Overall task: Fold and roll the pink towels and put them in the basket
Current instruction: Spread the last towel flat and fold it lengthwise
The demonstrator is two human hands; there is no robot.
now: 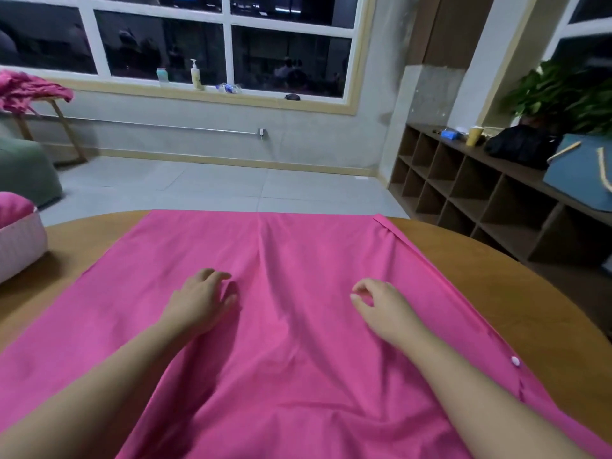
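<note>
Pink towel [298,293]: spread flat across the wooden bench [496,276], far edge near the bench's far rim, near edge running out of view at the bottom. Soft creases run lengthwise through its middle. A narrow hem strip lies folded along the right edge, with a small white button [515,361] near that edge.

Left hand [202,301]: palm down on the towel, left of centre, fingers loosely spread and slightly bent, tips touching the cloth; holds nothing.

Right hand [381,308]: over the towel, right of centre, well apart from the left; fingers loosely curled, thumb and forefinger close together. Whether they pinch the cloth cannot be told.

Basket [20,246]: pale pink-and-white fabric, at the bench's left edge, apart from the towel's left edge; a pink roll [13,207] shows above its rim.

Further pink cloth [29,89]: heaped on a wooden stand at far left, off the bench.

Surroundings: grey tiled floor; white-framed window [228,38] with a pump bottle [196,76] on its sill; brown cubby shelf [480,200] at right carrying a yellow cup [474,135], a black bag [520,145], a blue box [583,173] and a green plant [563,94].
</note>
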